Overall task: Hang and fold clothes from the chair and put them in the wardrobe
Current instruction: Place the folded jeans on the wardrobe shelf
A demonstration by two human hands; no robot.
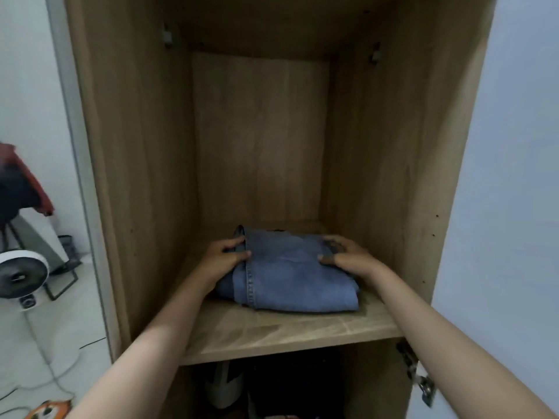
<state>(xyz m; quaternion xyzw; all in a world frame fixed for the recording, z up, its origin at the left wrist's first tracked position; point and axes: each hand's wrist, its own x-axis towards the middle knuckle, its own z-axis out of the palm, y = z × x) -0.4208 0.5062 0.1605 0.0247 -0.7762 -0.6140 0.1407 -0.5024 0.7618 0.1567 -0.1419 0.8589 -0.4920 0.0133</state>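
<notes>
Folded blue denim jeans (287, 276), soft and rectangular, lying on the grainy wooden wardrobe shelf (272, 337). Left hand (225, 257) pinching the stitched left edge; right hand (344, 252) spread flat, pressing the right side.

The folded jeans (287, 279) were faded mid-blue denim with paler stitched seams. The wardrobe (145, 146) and its shelf (272, 337) showed light oak-brown woodgrain, and its open door (499, 176) was pale blue-white. A fan (21, 275) on the floor was white with a dark grey centre. Red and black clothes (21, 182) hung at the left.
</notes>
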